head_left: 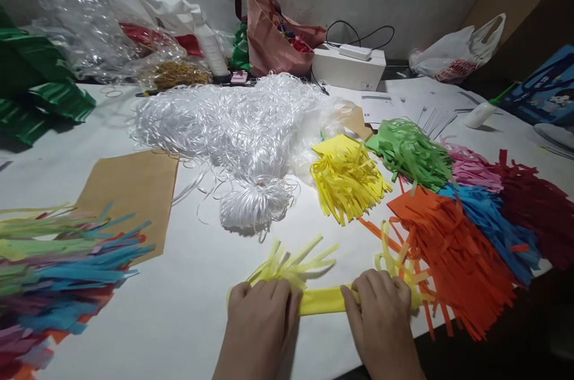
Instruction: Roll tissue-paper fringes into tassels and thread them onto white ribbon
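Note:
A yellow tissue paper tassel strip (321, 301) lies across the front of the white table, its plain band folded or rolled flat between my hands. My left hand (265, 317) grips the band's left part, fingers curled over it. Closed over its right part is my right hand (379, 308). Cut yellow fringes spread out beyond both hands. Just past them rests a stack of yellow fringed paper (347, 176). Close to my right hand lies an orange fringed stack (452, 248).
Blue (488, 224), green (412, 152), pink and dark red fringed paper sit at right. A heap of white shiny ribbon (233, 122) covers the middle. Multicoloured tassels (67, 272) and brown paper (130, 194) lie left. A glue bottle (482, 114) and white box (350, 69) stand behind.

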Tool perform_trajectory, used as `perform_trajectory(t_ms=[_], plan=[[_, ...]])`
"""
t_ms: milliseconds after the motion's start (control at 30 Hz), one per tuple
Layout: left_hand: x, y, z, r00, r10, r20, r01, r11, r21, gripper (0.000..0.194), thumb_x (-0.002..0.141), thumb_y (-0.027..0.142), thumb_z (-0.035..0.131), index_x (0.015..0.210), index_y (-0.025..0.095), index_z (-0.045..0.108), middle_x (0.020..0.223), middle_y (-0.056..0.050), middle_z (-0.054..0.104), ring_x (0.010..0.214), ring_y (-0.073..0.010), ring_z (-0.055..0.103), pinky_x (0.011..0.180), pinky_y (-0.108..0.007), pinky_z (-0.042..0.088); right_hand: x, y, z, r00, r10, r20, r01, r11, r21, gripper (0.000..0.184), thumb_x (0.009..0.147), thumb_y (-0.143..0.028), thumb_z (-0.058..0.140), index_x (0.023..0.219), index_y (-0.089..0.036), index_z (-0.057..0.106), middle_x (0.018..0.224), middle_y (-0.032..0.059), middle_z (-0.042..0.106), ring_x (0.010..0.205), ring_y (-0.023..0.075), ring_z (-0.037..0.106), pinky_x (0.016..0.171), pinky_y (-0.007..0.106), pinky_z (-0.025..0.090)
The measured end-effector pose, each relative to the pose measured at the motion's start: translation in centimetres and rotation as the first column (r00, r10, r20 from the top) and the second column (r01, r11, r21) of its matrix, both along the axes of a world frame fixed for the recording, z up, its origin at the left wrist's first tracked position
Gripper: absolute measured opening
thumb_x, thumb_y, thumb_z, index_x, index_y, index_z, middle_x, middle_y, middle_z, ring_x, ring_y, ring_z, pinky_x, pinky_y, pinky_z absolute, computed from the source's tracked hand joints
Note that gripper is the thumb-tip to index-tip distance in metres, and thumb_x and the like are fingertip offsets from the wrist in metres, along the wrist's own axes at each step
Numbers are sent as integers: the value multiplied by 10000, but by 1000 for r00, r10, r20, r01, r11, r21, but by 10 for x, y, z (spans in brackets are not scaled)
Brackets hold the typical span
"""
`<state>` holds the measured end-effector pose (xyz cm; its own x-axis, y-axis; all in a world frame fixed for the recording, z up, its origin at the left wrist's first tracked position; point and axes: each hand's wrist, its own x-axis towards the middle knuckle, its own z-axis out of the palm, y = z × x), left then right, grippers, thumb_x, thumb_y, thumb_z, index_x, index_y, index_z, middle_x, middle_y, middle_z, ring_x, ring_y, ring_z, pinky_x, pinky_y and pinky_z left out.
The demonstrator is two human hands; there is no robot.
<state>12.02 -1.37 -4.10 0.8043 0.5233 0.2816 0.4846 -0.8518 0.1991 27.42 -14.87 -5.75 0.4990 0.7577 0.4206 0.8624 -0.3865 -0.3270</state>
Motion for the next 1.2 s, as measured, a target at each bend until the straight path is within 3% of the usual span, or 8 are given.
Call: perform_trajectory(t_ms=[67,167,300,433,567,800,967,1200], plan=[[1,-1,-1,1000,11,-23,-11,1000,5,382,1008,165,364,667,234,522,576,32,585,554,-226,578,688,-366,242,-1,-1,2,998,-4,63,-2,997,83,116,996,-201,524,923,-207,614,882,50,664,868,238,618,953,494,333],[1,-1,-3,1000,21,-9,-21,1000,-6,384,1009,168,366,668,235,530,579,28,591,560,-226,577,686,-372,245,-6,-2,0,973,191,126,-213,959,186,144,965,-117,547,1001,-201,659,937,53,700,957,220,649,1051,493,334],[-2,-1,-1,997,24,77,-23,1000,-20,339,1001,169,419,693,225,549,614,16,598,589,-212,554,699,-377,269,-9,2,-8,911,393,126,-410,897,165,190,948,-59,499,971,-152,663,806,42,655,806,184,608,923,393,424],[-11,-5,3,974,-113,197,123,992,-37,210,974,102,476,972,217,652,967,-50,702,921,-234,582,862,-393,335,-5,3,-7,897,426,118,-439,890,125,212,948,-39,476,866,-153,635,734,25,593,741,174,543,893,386,387],[-14,-7,0,947,-219,235,240,968,-66,295,1035,157,389,955,216,666,908,-29,699,897,-220,546,878,-377,329,-5,5,2,896,437,72,-443,885,139,202,1000,-124,477,878,-171,631,761,14,601,758,172,537,912,379,349],[-7,-1,-4,951,-234,203,255,964,-82,285,992,112,411,803,211,600,774,-4,642,760,-195,520,816,-362,321,-15,16,2,877,456,149,-468,881,63,245,993,-106,416,831,-177,585,753,13,572,739,180,507,936,398,331],[-21,-9,-13,927,-253,277,297,946,-128,254,953,101,420,883,236,623,838,1,682,806,-192,552,887,-378,320,-14,4,-10,847,505,165,-518,854,41,303,963,-56,335,854,-177,591,772,20,582,759,179,513,989,405,328],[-37,-15,-6,961,-140,238,185,967,-178,230,952,97,475,957,264,633,953,-17,707,965,-223,570,953,-412,333,-2,-15,-13,936,351,-9,-345,925,158,298,1040,-156,373,882,-209,621,864,21,638,884,181,574,1019,421,293]])
